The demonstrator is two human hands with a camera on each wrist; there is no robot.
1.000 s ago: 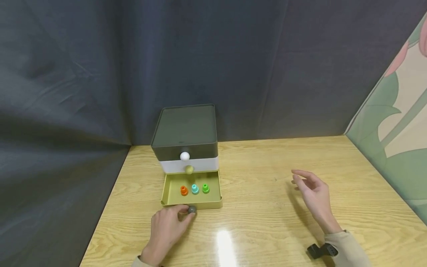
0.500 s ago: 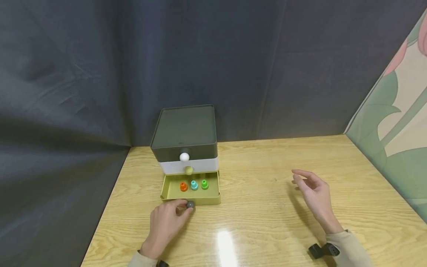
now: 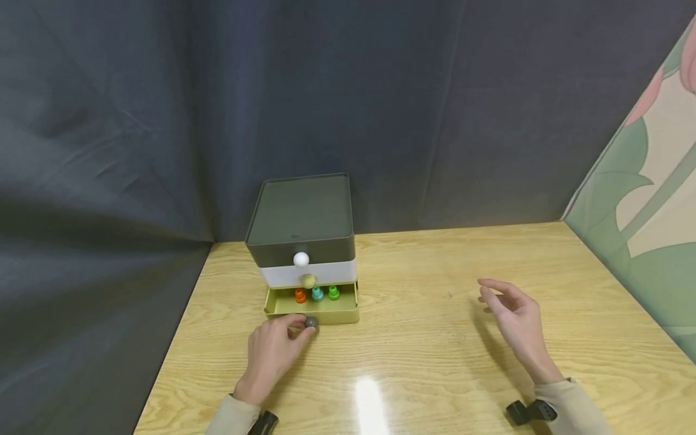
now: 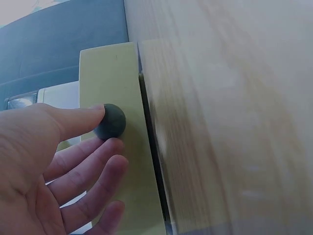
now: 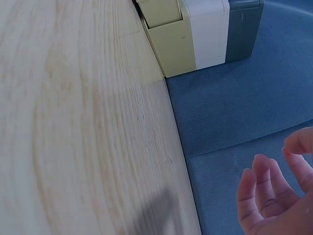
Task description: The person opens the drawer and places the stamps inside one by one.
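My left hand [image 3: 274,350] pinches the round dark grey knob [image 4: 111,121] of the yellow-green bottom drawer [image 3: 337,316], thumb on one side and fingertips on the other. The drawer stands partly out of a small three-tier drawer cabinet [image 3: 304,208]. Inside it are three small knobbed pegs in a row: an orange one [image 3: 300,295], a light blue one [image 3: 318,293] and a green one [image 3: 334,292]. Off to the right, my right hand [image 3: 516,320] hovers over the table with loosely bent fingers and holds nothing.
The cabinet's white middle drawer [image 3: 337,271] and dark grey top drawer [image 3: 331,249] are closed. Dark fabric [image 3: 348,109] hangs behind and to the left of the wooden table [image 3: 424,338]. A patterned panel [image 3: 652,241] borders the right side.
The bottom drawer has slid inward toward the cabinet, with my left hand moving forward on its knob. Less of the drawer's inside shows now. My right hand has barely moved.
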